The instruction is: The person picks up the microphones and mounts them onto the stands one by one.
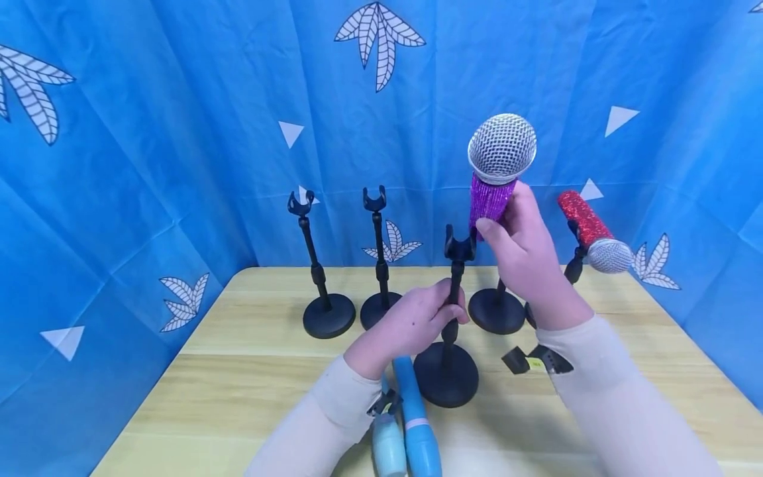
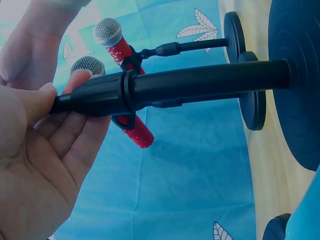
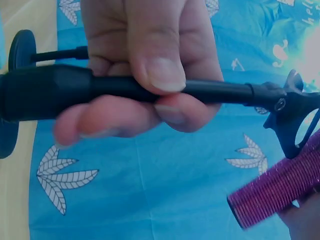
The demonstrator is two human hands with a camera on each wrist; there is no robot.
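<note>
My left hand (image 1: 420,318) grips the pole of the front black microphone stand (image 1: 447,377), its thumb and fingers round the upper section. That stand's forked clip (image 1: 460,248) holds nothing. Above and just behind the clip, my right hand (image 1: 518,242) holds a glittery purple microphone (image 1: 491,199) by its handle, the silver mesh head upward. In the right wrist view the purple handle (image 3: 275,192) slants close beside the clip (image 3: 295,120). A red microphone (image 1: 587,218) lies tilted in a stand at the right. The left wrist view shows another red microphone (image 2: 140,136), partly hidden by the gripped stand.
Two more black stands with bare clips, one far left (image 1: 328,315) and one beside it (image 1: 375,308), stand at the back. Behind my right hand is another stand base (image 1: 497,315). Two blue, stick-like things (image 1: 423,444) with thicker ends lie near my left sleeve. A blue curtain (image 1: 238,132) hangs behind.
</note>
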